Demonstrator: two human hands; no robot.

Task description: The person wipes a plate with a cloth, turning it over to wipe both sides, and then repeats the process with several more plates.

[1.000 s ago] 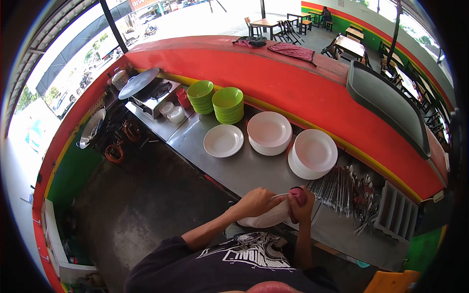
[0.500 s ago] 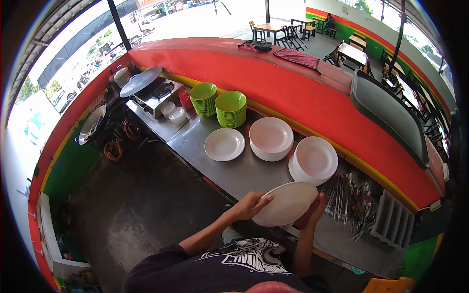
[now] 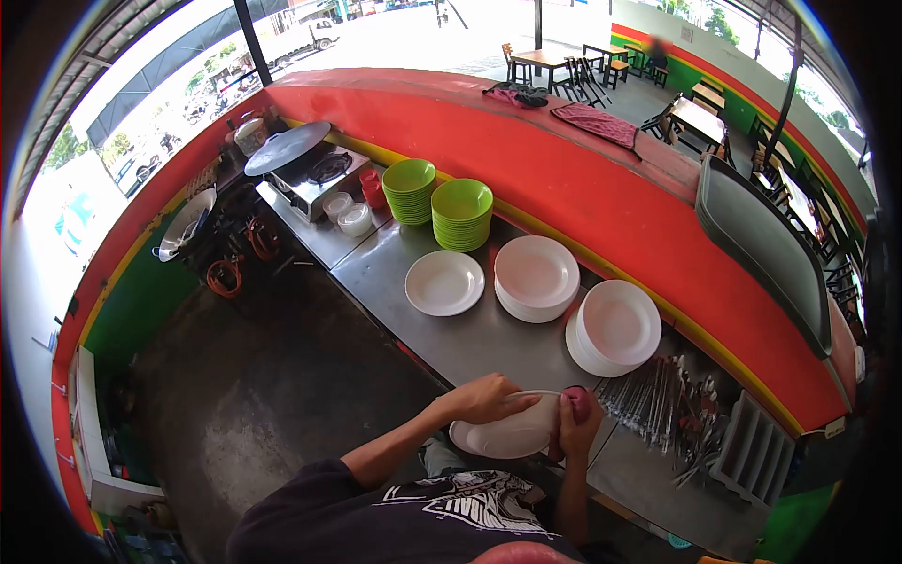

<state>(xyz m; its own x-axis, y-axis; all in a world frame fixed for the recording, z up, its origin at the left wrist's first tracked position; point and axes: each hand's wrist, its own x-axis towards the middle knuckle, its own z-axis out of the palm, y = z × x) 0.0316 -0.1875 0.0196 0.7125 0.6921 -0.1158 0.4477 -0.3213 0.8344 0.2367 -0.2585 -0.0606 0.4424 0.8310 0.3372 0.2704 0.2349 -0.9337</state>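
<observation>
Close to my body, a white plate (image 3: 512, 436) is held tilted between both hands. My left hand (image 3: 490, 399) grips its rim, thumb along the edge. At the plate's right side my right hand (image 3: 577, 425) is closed on a dark red cloth (image 3: 579, 402), pressing it against the rim. Beyond the hands, a single white plate (image 3: 444, 283) lies on the steel counter (image 3: 376, 282). Two piles of white plates, one in the middle (image 3: 536, 274) and one farther right (image 3: 615, 324), stand beside it.
Green bowls are stacked in two piles, left (image 3: 410, 188) and right (image 3: 462, 211). Several spoons and forks (image 3: 658, 404) lie by a grey cutlery tray (image 3: 756, 451). A stove (image 3: 324, 174) stands at the far left; a red wall (image 3: 564, 179) runs behind the counter.
The held plate has come lower and nearer my body, tilting more edge-on. My right hand has moved up its right side with the cloth. The view has shifted slightly.
</observation>
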